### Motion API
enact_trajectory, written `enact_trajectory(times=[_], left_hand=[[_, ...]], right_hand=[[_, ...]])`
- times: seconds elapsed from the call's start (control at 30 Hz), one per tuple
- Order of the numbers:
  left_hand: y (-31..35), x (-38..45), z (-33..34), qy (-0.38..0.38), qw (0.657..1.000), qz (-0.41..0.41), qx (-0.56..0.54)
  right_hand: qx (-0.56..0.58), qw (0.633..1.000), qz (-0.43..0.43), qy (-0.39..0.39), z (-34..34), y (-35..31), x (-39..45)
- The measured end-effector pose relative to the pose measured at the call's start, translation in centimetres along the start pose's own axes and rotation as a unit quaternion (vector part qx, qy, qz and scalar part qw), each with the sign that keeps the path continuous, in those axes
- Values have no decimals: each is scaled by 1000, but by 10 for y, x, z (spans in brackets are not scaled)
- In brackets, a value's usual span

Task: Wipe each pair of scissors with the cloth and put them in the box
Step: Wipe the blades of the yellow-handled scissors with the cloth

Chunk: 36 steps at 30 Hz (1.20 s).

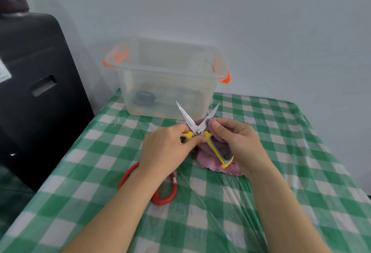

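Yellow-handled scissors are held over the table with their blades spread apart and pointing away from me. My left hand grips the left yellow handle. My right hand pinches a purple cloth against the right blade near the pivot. The cloth hangs down under the scissors onto the table. Red-handled scissors lie on the table, partly hidden under my left forearm. The clear plastic box with orange latches stands behind the scissors; a dark-handled pair of scissors lies inside it.
The table wears a green and white checked cloth under clear plastic film. A black cabinet stands close at the left table edge. A pale wall rises right behind the box.
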State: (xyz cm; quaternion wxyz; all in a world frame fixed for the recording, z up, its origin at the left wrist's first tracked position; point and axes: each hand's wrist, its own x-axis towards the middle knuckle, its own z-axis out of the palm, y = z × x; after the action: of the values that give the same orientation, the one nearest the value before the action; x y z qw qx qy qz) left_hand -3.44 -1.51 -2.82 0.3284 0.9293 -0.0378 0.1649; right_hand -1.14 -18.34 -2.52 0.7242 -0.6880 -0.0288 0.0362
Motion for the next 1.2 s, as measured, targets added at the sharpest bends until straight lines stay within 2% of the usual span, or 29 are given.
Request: enact_trajectory(times=[0.3,0.4,0.53,0.8,1.03,1.2], left_hand=[[6,-1,-2,-9,999,12,48],[5,-1,0,-3,999,17,47],[1,0,2,-3,999,11,34],[0,1,1,-7,1000,-1,12],[1,0,2,-10,999,16,34],[1,1,1,-9,1000,11,24]], right_hand=[[23,994,-25,109,20,1,-2],[44,994,-12,95,18,4,-1],[78,997,6,29,15,6,0],[-24,998,-35,45,13,-2,-5],[-5,995,-35,96,21,2,-5],[37,998,-3,55,16,5,-2]])
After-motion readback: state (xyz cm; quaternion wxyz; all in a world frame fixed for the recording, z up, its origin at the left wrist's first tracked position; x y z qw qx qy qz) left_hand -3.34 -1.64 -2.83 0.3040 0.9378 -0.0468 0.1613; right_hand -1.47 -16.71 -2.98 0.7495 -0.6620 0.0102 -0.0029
